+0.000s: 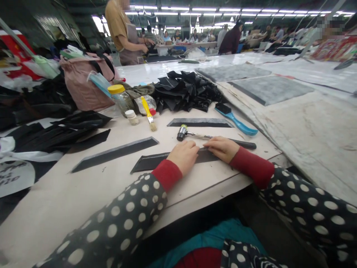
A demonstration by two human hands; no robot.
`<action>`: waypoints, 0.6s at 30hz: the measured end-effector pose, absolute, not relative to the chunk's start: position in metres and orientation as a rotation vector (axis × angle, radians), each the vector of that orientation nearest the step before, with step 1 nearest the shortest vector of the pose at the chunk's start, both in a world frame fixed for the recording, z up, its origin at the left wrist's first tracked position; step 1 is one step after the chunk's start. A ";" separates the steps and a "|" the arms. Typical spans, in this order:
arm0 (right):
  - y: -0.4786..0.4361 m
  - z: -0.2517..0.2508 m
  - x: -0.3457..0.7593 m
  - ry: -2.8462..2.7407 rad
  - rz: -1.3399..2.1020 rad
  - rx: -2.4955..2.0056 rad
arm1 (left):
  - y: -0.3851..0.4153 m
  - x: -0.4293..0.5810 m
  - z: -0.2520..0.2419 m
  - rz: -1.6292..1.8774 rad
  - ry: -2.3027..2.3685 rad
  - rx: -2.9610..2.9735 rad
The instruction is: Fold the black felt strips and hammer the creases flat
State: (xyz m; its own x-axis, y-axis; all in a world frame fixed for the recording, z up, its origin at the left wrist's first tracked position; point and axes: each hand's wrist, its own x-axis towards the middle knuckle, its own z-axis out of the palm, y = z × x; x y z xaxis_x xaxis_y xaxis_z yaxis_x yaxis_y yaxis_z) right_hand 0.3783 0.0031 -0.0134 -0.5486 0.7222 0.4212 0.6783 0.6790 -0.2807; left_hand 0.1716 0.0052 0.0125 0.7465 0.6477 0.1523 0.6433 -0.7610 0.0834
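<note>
A long black strip point(150, 162) lies on the pale work surface under both hands. My left hand point(184, 155) rests on its middle, fingers closed on the strip's upper edge. Near its right part, my right hand point(223, 148) has its fingers together, pinching the same edge. Just beyond the hands lies a hammer point(183, 132) with a black handle end. Another black strip with a grey edge point(115, 153) is to the left, and a third strip point(199, 123) lies behind the hammer. The fingertips are partly hidden.
A blue-handled brush point(237, 121) lies back right, a yellow brush point(147, 113) by a yellow-lidded jar point(121, 99) and small white bottle point(131, 117). Black pieces point(184, 91) are heaped behind. A pink bag point(83, 80) stands left. A person point(122, 33) stands across the table.
</note>
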 end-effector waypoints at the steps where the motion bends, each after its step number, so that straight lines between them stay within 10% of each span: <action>1: 0.003 -0.015 0.378 -2.397 0.114 -1.070 | 0.006 0.175 0.010 0.238 1.085 2.930; 18: -0.006 -0.018 0.366 -2.356 -0.010 -1.244 | 0.002 0.170 -0.002 0.355 1.226 2.837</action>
